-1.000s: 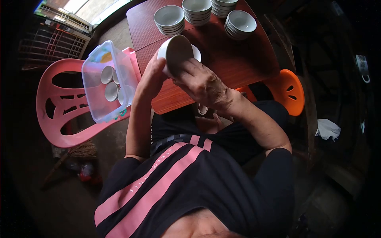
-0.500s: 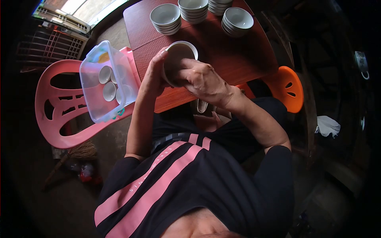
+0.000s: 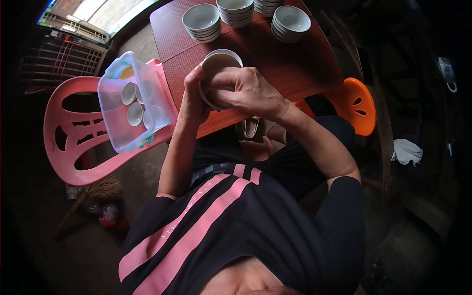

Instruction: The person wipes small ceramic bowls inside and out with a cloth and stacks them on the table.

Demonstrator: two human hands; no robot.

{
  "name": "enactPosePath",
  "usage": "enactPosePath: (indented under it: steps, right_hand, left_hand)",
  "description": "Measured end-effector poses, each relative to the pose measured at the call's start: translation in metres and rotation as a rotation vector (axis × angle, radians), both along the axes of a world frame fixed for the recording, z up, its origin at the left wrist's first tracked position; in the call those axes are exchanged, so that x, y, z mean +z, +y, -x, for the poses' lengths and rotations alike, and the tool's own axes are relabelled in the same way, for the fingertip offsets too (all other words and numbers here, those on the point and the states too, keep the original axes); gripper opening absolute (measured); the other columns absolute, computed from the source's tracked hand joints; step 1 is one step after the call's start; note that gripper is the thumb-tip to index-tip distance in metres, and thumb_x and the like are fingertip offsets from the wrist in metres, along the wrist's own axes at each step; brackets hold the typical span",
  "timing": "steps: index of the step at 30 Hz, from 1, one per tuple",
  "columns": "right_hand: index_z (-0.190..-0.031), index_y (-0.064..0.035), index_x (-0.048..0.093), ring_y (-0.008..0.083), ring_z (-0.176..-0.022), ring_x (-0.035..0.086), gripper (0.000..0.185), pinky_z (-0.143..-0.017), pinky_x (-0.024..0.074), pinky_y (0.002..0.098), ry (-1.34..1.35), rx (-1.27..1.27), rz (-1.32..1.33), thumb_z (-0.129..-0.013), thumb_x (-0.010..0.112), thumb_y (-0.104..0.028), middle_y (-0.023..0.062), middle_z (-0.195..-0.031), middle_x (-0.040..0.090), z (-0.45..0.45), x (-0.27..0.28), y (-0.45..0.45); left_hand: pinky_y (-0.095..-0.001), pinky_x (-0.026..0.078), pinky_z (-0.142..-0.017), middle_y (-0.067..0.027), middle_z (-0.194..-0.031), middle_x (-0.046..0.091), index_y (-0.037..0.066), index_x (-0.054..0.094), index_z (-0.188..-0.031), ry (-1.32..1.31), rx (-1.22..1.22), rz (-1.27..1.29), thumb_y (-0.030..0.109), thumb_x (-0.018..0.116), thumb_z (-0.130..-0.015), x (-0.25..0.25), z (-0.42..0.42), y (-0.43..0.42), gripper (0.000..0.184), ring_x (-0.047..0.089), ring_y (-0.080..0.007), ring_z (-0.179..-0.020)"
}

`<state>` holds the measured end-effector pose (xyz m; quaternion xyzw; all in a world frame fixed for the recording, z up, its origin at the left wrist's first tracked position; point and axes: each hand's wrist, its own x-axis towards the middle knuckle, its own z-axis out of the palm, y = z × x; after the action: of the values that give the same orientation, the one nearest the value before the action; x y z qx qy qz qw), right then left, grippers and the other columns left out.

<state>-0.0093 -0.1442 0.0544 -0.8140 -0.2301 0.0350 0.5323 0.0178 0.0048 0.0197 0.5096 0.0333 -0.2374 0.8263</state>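
Note:
A white bowl is tipped toward me above the near edge of the table. My left hand wraps round its left side from outside, thumb up near the rim. My right hand comes from the right, with fingers bent into the bowl's mouth and against its inner side. The fingertips are in shadow, so I cannot make out whether they also hold something small. Beyond my hands, a bowl stack, a middle stack and a right stack stand on the table.
The reddish-brown table has another bowl stack at its far edge. On a pink chair at left sits a clear plastic bin holding several small white cups. An orange chair stands at right; a broom lies lower left.
My right hand has shifted slightly within the bowl, its fingers turned a little differently. The bowl stays in my left hand at nearly the same place; the view has moved slightly.

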Motion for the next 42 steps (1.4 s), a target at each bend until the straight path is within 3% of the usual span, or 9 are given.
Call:
enactPosePath:
  steps: [2, 7, 11, 16, 20, 24, 27, 32, 42]
  right_hand:
    - [-0.091, 0.002, 0.062, 0.0287, -0.079, 0.061, 0.018, -0.074, 0.0505, 0.0341, -0.087, -0.091, -0.325, -0.079, 0.059, -0.011, 0.0137, -0.087, 0.06, -0.002, -0.008, 0.008]
    - [-0.087, -0.0034, 0.063, 0.0239, -0.096, 0.058, 0.021, -0.079, 0.0488, 0.0346, -0.999, -0.265, 0.426, -0.068, 0.061, -0.012, 0.0101, -0.096, 0.059, -0.011, -0.022, -0.009]
    - [-0.084, -0.0007, 0.062, 0.028, -0.086, 0.058, 0.014, -0.075, 0.0491, 0.0363, -0.644, -0.273, 0.403, -0.073, 0.058, -0.008, 0.0118, -0.095, 0.059, 0.003, -0.025, 0.002]
    - [-0.102, 0.001, 0.06, 0.0178, -0.08, 0.061, 0.024, -0.076, 0.0477, 0.0297, 0.403, -0.021, -0.51, -0.084, 0.059, -0.014, 0.0166, -0.09, 0.06, 0.01, 0.001, 0.006]
    - [-0.101, 0.0009, 0.062, 0.026, -0.086, 0.061, 0.021, -0.075, 0.0491, 0.0326, -0.11, 0.144, -0.082, -0.083, 0.058, -0.01, 0.0124, -0.092, 0.06, 0.001, -0.012, -0.007]
    - [-0.095, -0.003, 0.065, 0.027, -0.085, 0.06, 0.016, -0.074, 0.0504, 0.0337, -0.47, -0.177, 0.415, -0.081, 0.058, -0.007, 0.0123, -0.091, 0.057, -0.005, -0.016, -0.027]
    - [-0.1, -0.0063, 0.064, 0.0249, -0.084, 0.06, 0.022, -0.073, 0.0519, 0.0332, -0.589, -0.33, 0.184, -0.079, 0.058, -0.004, 0.0113, -0.09, 0.056, -0.011, -0.006, -0.028]
    - [-0.107, -0.0033, 0.059, 0.0261, -0.091, 0.057, 0.033, -0.077, 0.0508, 0.0378, -0.971, -0.172, 0.314, -0.075, 0.06, -0.008, 0.0109, -0.099, 0.055, -0.015, -0.011, -0.015]
    - [-0.078, 0.0034, 0.057, 0.0295, -0.061, 0.057, 0.032, -0.056, 0.0432, 0.0371, 0.213, -0.155, 0.101, -0.091, 0.054, -0.026, 0.0183, -0.068, 0.054, -0.004, -0.012, -0.018]
  left_hand:
    - [-0.0232, 0.047, -0.04, -0.0066, -0.083, 0.06, 0.007, 0.048, -0.113, -0.01, -0.097, 0.04, 0.055, 0.045, -0.083, -0.002, -0.002, 0.005, 0.056, 0.059, -0.0128, -0.055]
    - [-0.0229, 0.046, -0.04, -0.0083, -0.088, 0.059, 0.005, 0.048, -0.117, -0.004, -0.113, -0.008, 0.055, 0.047, -0.083, -0.004, -0.003, 0.004, 0.061, 0.059, -0.0125, -0.059]
    - [-0.0234, 0.048, -0.045, -0.0088, -0.096, 0.057, 0.003, 0.048, -0.118, -0.168, -0.071, -0.14, 0.048, 0.048, -0.083, -0.001, -0.01, 0.016, 0.058, 0.059, -0.0138, -0.069]
    - [-0.0277, 0.045, -0.081, -0.0105, -0.106, 0.055, -0.001, 0.047, -0.12, -0.345, 0.051, -0.099, 0.046, 0.045, -0.084, -0.024, -0.006, 0.007, 0.059, 0.053, -0.0166, -0.097]
    - [-0.0301, 0.046, -0.084, -0.0117, -0.108, 0.056, -0.001, 0.046, -0.121, -0.199, 0.041, 0.0, 0.045, 0.043, -0.084, -0.016, -0.009, 0.011, 0.059, 0.054, -0.0193, -0.1]
    - [-0.0258, 0.049, -0.047, -0.0104, -0.097, 0.059, 0.004, 0.048, -0.118, -0.047, -0.088, -0.165, 0.05, 0.042, -0.084, -0.014, -0.007, 0.024, 0.057, 0.061, -0.017, -0.071]
    - [-0.0229, 0.042, -0.036, -0.0091, -0.089, 0.06, 0.006, 0.048, -0.116, 0.039, -0.135, -0.043, 0.054, 0.043, -0.084, -0.018, -0.007, 0.025, 0.059, 0.059, -0.0148, -0.057]
    - [-0.027, 0.047, -0.058, -0.0094, -0.096, 0.058, 0.002, 0.047, -0.117, -0.187, -0.155, -0.216, 0.057, 0.048, -0.08, -0.011, 0.005, 0.012, 0.066, 0.059, -0.0172, -0.077]
    - [-0.0322, 0.043, -0.085, -0.0137, -0.106, 0.057, -0.002, 0.048, -0.118, -0.586, 0.143, -0.251, 0.065, 0.047, -0.074, 0.001, -0.008, 0.01, 0.08, 0.055, -0.0206, -0.098]
